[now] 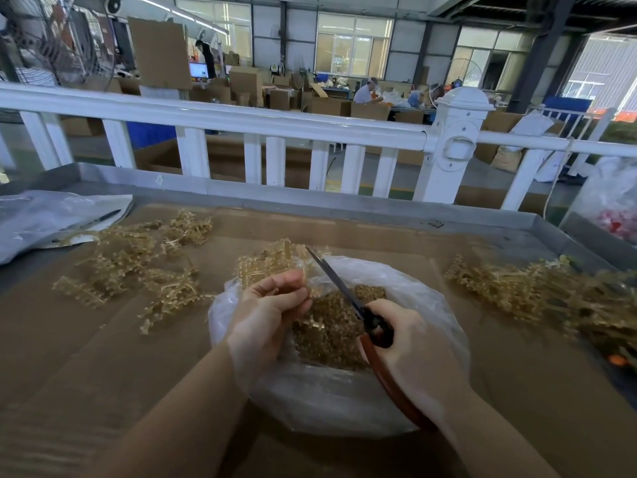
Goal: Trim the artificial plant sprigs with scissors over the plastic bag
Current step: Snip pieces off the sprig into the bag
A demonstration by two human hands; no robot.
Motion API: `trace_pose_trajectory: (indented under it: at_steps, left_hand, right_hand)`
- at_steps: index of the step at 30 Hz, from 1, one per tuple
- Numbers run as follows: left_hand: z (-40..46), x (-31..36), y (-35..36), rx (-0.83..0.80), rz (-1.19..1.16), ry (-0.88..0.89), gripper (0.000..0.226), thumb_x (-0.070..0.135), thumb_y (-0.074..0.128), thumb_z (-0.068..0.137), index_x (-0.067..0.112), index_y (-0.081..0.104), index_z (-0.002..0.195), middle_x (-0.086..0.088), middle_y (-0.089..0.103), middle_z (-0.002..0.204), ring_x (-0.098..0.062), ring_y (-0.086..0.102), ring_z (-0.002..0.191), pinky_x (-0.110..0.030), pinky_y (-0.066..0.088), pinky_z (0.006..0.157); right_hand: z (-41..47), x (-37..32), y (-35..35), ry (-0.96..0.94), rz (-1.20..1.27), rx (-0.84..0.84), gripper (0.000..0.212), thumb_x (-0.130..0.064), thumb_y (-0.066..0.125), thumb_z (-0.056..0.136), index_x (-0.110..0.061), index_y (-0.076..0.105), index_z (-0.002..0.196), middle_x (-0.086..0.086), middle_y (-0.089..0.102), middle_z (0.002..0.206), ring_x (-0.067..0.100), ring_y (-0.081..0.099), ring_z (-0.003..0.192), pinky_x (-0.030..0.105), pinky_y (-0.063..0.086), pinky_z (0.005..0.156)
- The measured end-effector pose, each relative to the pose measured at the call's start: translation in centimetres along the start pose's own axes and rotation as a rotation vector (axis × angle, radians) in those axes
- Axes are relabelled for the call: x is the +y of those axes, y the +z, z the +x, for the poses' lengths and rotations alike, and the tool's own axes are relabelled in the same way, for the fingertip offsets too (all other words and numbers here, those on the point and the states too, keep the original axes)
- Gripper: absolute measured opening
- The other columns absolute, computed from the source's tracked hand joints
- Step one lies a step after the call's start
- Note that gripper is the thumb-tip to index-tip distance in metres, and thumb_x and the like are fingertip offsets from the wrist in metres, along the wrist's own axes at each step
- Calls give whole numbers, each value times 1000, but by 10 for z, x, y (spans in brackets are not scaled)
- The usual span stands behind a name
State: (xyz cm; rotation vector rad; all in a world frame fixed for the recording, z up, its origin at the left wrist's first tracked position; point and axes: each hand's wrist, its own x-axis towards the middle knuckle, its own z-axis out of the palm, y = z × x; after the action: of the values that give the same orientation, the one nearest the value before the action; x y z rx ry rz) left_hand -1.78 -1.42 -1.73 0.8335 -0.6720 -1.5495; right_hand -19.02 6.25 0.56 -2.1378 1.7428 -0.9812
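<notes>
I am watching both hands working over the plastic bag (pixel 344 401), which is sitting open on the cardboard-covered bench (pixel 103 357) and holding a heap of golden cuttings (pixel 331 326). My left hand (pixel 272 312) is pinching a golden sprig (pixel 275 260) between thumb and curled fingers, holding it above the far edge of the bag. My right hand (pixel 410 343) is gripping the scissors (pixel 348 298) by their reddish-brown handles, fingers wrapped round them; the dark blades are pointing away from me toward the sprig, and I cannot tell whether they are parted. Left of the bag, loose sprigs (pixel 138 267) are lying scattered on the cardboard, with a grey plastic sheet (pixel 51 219) beyond them. Right of the bag, another pile of sprigs (pixel 524 291) is resting near the bench's metal rim (pixel 344 201). Behind the bench a white railing (pixel 241 122) is running across.
</notes>
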Motion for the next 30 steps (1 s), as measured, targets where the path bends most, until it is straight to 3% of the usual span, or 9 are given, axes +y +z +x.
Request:
trace_pose_trajectory:
  at_steps: [3, 7, 11, 15, 19, 24, 30]
  left_hand:
    - [-2, -4, -1, 2, 75, 3, 25, -17, 61, 72, 5, 68, 83, -1, 71, 69, -12, 69, 64, -19, 55, 56]
    - [-2, -6, -1, 42, 109, 11, 25, -19, 58, 77, 4, 67, 82, -2, 71, 71, -12, 69, 63, -19, 55, 55]
    - [-3, -3, 1, 49, 2, 17, 15, -12, 57, 81, 0, 66, 86, -8, 71, 73, -15, 69, 64, -20, 56, 57]
    - [-1, 12, 3, 103, -154, 45, 21, -14, 56, 80, 3, 67, 86, -8, 71, 72, -17, 70, 63, -21, 56, 53]
    - [-2, 22, 3, 1, -165, 62, 26, -16, 52, 80, 4, 65, 91, -3, 68, 62, -13, 69, 60, -18, 54, 51]
    - [-5, 19, 4, -108, -128, 64, 36, -10, 59, 61, 4, 64, 93, 1, 63, 59, -12, 67, 60, -19, 55, 53]
    - [-7, 20, 3, -107, -70, 51, 36, -10, 60, 59, 3, 65, 93, 1, 65, 64, -13, 67, 59, -18, 55, 52]
  right_hand:
    - [1, -1, 1, -7, 4, 16, 19, -21, 66, 85, -38, 58, 90, -23, 56, 66, -11, 55, 81, 4, 40, 62]
    - [1, 1, 2, 2, -25, -34, 22, -24, 65, 86, -42, 53, 89, -27, 53, 66, -10, 55, 68, 5, 41, 61]
    - [1, 6, 2, 41, -73, -59, 14, -27, 63, 87, -37, 54, 89, -23, 51, 68, -6, 51, 66, 8, 38, 57]
    - [1, 7, 2, 42, -88, -80, 14, -28, 62, 89, -39, 52, 89, -24, 51, 70, -6, 52, 69, 7, 38, 58]
    - [2, 9, 3, 62, -112, -76, 8, -29, 60, 90, -36, 55, 91, -20, 53, 71, -4, 52, 68, 8, 36, 56]
    - [3, 9, 6, 68, -83, -92, 12, -35, 63, 88, -38, 58, 98, -20, 57, 81, 1, 57, 82, 17, 47, 73]
    - [2, 10, 4, 31, -74, -103, 20, -36, 67, 85, -45, 49, 89, -26, 50, 70, -8, 50, 72, 9, 35, 60]
